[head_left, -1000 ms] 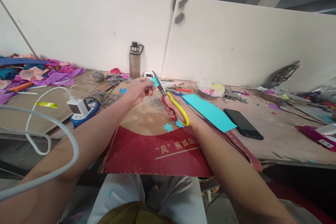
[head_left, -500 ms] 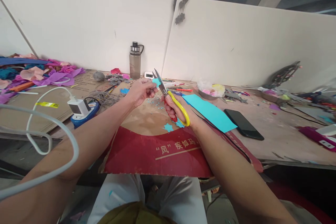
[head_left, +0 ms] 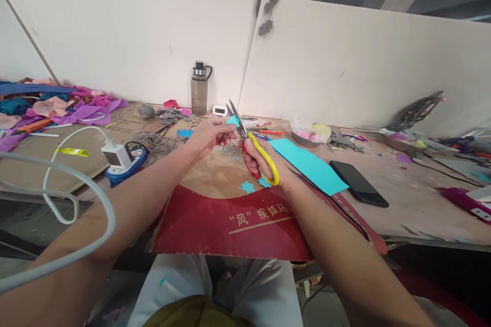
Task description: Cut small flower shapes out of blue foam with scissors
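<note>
Between the fingertips of my left hand is a small turquoise paper piece. My right hand is wrapped round the scissors, whose handles are yellow and red; the blades point up and away, a little apart, right at the paper piece. Below my hands, a cut turquoise paper flower lies on the cardboard, with another turquoise cut-out partly hidden under the scissors' handles. To the right of my right hand rests a large turquoise paper sheet.
A black phone lies right of the sheet. A water bottle and a small digital clock stand at the back. On the left are a blue power socket with a white charger, a looping white cable and crumpled coloured paper.
The scissors' blades have come closer together at the paper piece. My hands keep nearly the same place; the whole view has shifted slightly.
</note>
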